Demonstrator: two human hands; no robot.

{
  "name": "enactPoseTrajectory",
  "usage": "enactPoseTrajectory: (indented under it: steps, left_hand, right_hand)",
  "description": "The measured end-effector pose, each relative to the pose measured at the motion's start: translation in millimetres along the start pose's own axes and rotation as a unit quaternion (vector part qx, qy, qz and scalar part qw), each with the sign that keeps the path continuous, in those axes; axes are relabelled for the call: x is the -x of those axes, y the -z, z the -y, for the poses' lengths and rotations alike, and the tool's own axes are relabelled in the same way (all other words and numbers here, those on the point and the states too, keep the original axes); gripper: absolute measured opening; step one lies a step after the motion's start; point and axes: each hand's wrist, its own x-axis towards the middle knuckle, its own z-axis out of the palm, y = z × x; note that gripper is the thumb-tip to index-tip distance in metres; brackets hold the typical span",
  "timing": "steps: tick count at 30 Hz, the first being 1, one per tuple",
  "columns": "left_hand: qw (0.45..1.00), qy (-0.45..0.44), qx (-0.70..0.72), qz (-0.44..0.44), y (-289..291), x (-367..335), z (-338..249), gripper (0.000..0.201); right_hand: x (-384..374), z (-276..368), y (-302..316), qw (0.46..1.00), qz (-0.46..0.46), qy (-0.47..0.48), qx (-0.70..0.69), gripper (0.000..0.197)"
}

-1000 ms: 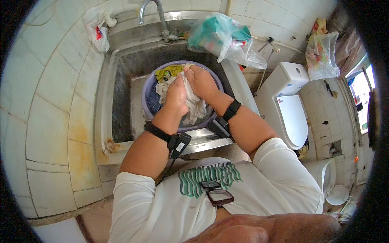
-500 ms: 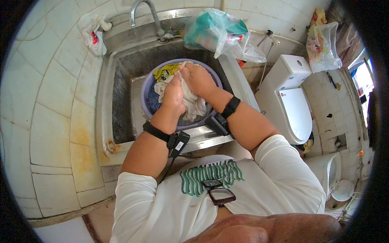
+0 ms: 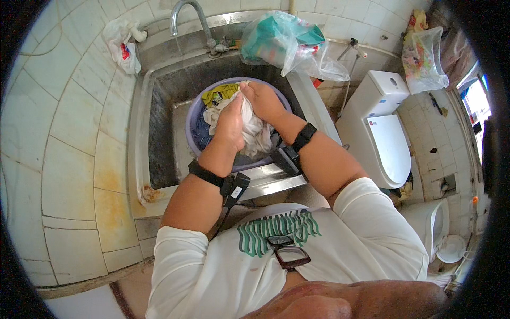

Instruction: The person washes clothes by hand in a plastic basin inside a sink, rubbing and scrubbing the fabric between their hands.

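Left hand: your left hand (image 3: 229, 125) holds on to the white cloth (image 3: 256, 135) from its left side; some of the fingers are tucked out of sight.
Right hand: your right hand (image 3: 263, 102) grips the top part of the same cloth, close beside your left hand, with its fingers bent.
White cloth: it is bunched up between your two hands, and its loose lower part hangs down into the round tub.
Tub: the purple tub (image 3: 190, 130) sits inside the metal sink (image 3: 159, 119), under your hands.
Other clothes: a yellow-green cloth (image 3: 219, 94) lies at the far left side of the tub, and a dark blue cloth (image 3: 201, 132) lies nearer to you along the left.
Tap: the curved tap (image 3: 199, 13) stands at the back of the sink, with its end pointing down.
Bags: a see-through bag with green in it (image 3: 287, 40) rests on the back right corner of the sink, and a small white bag (image 3: 121, 45) is by the back left corner.
Wrists: you wear a black strap (image 3: 206, 175) on your left arm and another on your right, each with a black box.
Shirt: dark-rimmed glasses (image 3: 287, 255) hang at the neck of your white shirt (image 3: 239, 276).
Toilet: a white toilet (image 3: 389, 151) stands to the right of the sink.
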Motion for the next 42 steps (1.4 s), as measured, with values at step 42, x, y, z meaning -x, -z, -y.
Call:
enactPoseTrajectory:
  steps: [42]
  left_hand:
    - [0.968,-0.202,-0.115,-0.097,57,-3,-70,0.007]
  right_hand:
    - [-7,6,38,0.978,-0.097,0.040,-0.181,0.017]
